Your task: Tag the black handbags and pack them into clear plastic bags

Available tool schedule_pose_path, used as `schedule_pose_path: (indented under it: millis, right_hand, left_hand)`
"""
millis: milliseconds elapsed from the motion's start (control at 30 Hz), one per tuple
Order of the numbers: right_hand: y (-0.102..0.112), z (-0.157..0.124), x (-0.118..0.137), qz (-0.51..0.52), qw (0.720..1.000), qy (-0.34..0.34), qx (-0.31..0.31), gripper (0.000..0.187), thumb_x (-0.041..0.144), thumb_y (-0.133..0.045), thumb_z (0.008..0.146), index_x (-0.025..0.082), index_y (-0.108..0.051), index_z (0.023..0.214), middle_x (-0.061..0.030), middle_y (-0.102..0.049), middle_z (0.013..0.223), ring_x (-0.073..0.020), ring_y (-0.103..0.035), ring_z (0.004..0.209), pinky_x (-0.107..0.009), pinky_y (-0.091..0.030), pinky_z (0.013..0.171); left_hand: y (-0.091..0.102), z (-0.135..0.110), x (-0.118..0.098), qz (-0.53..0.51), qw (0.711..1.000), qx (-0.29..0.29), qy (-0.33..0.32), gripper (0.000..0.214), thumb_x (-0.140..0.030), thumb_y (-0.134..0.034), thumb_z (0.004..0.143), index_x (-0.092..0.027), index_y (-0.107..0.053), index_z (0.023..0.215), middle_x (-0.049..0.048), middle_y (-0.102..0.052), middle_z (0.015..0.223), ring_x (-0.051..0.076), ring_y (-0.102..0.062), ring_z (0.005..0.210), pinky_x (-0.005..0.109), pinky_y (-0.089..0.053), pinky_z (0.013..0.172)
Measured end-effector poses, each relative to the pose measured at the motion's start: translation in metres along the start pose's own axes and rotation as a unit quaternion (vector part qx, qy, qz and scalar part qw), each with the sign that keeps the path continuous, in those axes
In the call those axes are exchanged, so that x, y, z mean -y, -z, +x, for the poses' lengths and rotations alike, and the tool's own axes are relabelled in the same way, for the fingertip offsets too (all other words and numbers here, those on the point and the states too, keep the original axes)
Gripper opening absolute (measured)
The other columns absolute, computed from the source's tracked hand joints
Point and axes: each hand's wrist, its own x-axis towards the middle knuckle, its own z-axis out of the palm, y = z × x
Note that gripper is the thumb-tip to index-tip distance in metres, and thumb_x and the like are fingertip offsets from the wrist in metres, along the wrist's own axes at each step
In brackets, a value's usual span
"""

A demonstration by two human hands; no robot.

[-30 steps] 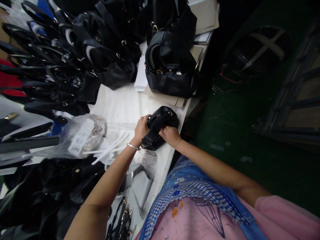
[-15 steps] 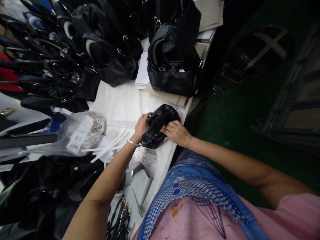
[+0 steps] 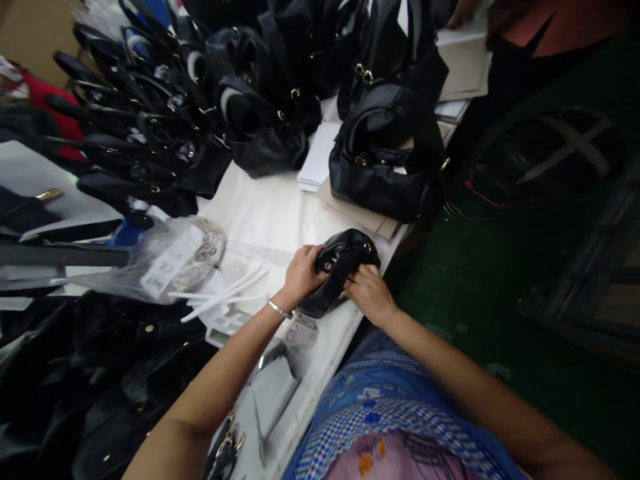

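A slim silver-coloured bracelet (image 3: 279, 308) circles the wrist just behind the left hand (image 3: 302, 274). Well behind the right hand (image 3: 371, 293) is a blue apron (image 3: 415, 390) with white markings (image 3: 369, 393), trimmed in blue-and-white check (image 3: 345, 425) and bearing a round blue button (image 3: 371, 418). Farther from both hands, a pink top (image 3: 397, 460) shows orange patches (image 3: 366, 463) and dark lines.

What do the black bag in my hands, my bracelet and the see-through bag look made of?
Held black bag: leather or imitation, softly shiny; it folds smoothly, but real or fake can't be told. Bracelet: probably metal, silvery and catching the light. See-through bag: likely thin plastic film, glossy and wrinkled.
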Motion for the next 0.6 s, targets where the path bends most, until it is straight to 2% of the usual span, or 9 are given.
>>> schedule_pose_path:
  millis: [133,267,467,600]
  right_hand:
    - [0.001,0.003,-0.006,0.005,1.0,0.023,0.003,0.02,0.026,-0.065,0.087,0.02,-0.067,0.106,-0.0055,-0.068,0.095,-0.0237,-0.051,0.094,-0.037,-0.036,0.08]
    - [0.004,0.006,-0.009,0.03,0.999,0.034,0.003,0.009,0.017,-0.062,0.088,0.019,-0.067,0.095,-0.0046,-0.068,0.088,-0.0228,-0.053,0.089,-0.037,-0.036,0.08]
    - [0.006,0.012,-0.009,0.059,0.998,0.021,0.001,0.021,0.018,-0.047,0.095,0.017,-0.065,0.086,-0.0069,-0.066,0.082,-0.0228,-0.055,0.083,-0.036,-0.037,0.077]
    - [0.004,0.014,-0.008,0.042,0.999,-0.004,0.015,0.019,0.019,-0.048,0.094,0.016,-0.066,0.089,-0.0078,-0.068,0.085,-0.0234,-0.058,0.086,-0.036,-0.038,0.078]
  left_hand:
    - [-0.001,-0.011,0.003,-0.06,0.998,0.002,0.011,0.054,-0.024,-0.065,0.076,-0.02,-0.052,0.128,0.0094,-0.056,0.117,0.024,-0.054,0.108,0.037,-0.047,0.095]
    - [0.001,-0.024,0.0,-0.112,0.993,-0.024,0.033,0.043,-0.033,-0.062,0.083,-0.021,-0.057,0.124,0.0086,-0.058,0.114,0.022,-0.056,0.106,0.036,-0.047,0.095]
    - [0.003,-0.03,-0.001,-0.121,0.988,-0.064,0.068,0.031,-0.033,-0.066,0.083,-0.024,-0.062,0.112,0.0039,-0.063,0.096,0.02,-0.059,0.094,0.032,-0.049,0.082]
    - [0.001,-0.028,0.006,-0.158,0.984,-0.057,0.065,0.02,-0.03,-0.066,0.083,-0.024,-0.065,0.102,0.0018,-0.064,0.093,0.018,-0.06,0.091,0.03,-0.048,0.08]
